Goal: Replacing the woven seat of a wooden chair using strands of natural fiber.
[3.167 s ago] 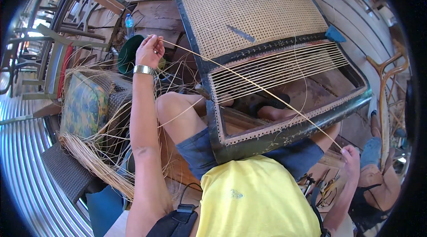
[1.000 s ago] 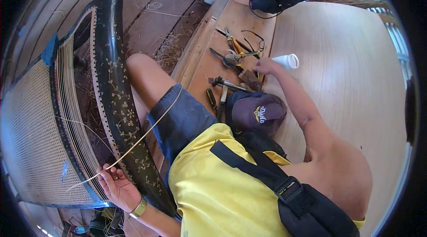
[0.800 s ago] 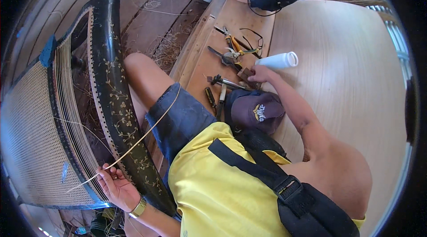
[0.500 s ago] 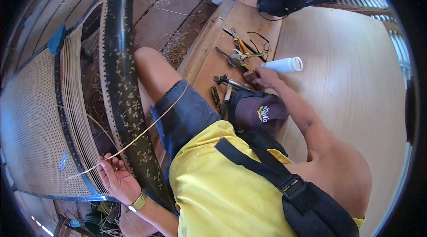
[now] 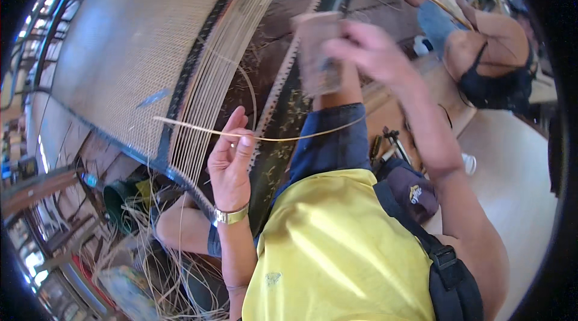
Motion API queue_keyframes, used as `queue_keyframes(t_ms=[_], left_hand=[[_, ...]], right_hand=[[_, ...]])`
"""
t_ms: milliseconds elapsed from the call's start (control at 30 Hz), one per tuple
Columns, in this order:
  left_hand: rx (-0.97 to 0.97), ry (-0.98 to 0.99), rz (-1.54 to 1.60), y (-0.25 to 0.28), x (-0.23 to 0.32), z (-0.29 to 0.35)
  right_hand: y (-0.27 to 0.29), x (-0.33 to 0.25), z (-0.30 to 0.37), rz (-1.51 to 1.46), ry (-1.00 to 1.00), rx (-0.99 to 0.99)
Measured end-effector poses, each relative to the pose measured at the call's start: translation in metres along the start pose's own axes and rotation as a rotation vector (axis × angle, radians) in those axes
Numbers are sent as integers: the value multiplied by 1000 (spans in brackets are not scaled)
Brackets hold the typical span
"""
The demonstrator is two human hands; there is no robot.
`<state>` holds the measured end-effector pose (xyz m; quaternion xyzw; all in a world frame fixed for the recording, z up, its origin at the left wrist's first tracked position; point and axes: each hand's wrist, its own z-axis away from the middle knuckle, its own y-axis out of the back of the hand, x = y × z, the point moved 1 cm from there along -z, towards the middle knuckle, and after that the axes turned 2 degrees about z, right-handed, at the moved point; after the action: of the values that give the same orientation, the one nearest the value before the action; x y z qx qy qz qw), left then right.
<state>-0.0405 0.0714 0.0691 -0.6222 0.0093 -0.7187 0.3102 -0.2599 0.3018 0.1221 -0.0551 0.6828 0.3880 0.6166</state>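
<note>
My left hand [image 5: 230, 167] pinches a thin cane strand [image 5: 283, 139] between thumb and fingers. One end of the strand points left over the woven panel; the other curves right across my shorts. Up and to the right, my right hand [image 5: 376, 50], smeared by motion, grips a brown, roughly rectangular block [image 5: 319, 56] above my knee. Blur hides what exactly the block is. Before me lies a dark curved frame [image 5: 274, 167] with painted floral patterns and a row of holes along its edge. It carries woven cane [image 5: 138, 50] and a band of parallel strands [image 5: 211, 86].
To the right, hand tools [image 5: 394, 143] lie beside a dark cap [image 5: 409, 188] on a wooden board. Another person [image 5: 490, 50] sits at the upper right. Loose cane strips [image 5: 174, 261] and a green bucket [image 5: 120, 203] are at the lower left.
My right hand has lifted the brown block from among the tools and moved left over my knee. My left hand still holds the strand. The view has swung left.
</note>
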Motion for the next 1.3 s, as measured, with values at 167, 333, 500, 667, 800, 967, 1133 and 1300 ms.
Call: queue_keyframes(t_ms=[167, 333, 500, 667, 800, 967, 1133, 1300], left_hand=[[7, 57, 28, 32, -1, 7], [178, -5, 124, 58, -8, 16], [423, 59, 358, 79, -21, 22], [445, 51, 441, 95, -28, 15], [380, 51, 557, 97, -30, 13], [336, 88, 615, 80, -20, 15], [317, 31, 497, 79, -25, 18], [320, 40, 425, 79, -26, 23]], right_hand=[[-160, -43, -68, 74, 192, -517], [-208, -33, -73, -181, -30, -699], [-173, -20, -29, -235, -99, -794], [-84, -15, 23, 45, -58, -721], [-65, -19, 47, 221, -65, -477], [-60, 19, 60, 500, 194, -373], [-64, 21, 67, 237, 95, -483], [-98, -51, 58, -184, -304, -403]])
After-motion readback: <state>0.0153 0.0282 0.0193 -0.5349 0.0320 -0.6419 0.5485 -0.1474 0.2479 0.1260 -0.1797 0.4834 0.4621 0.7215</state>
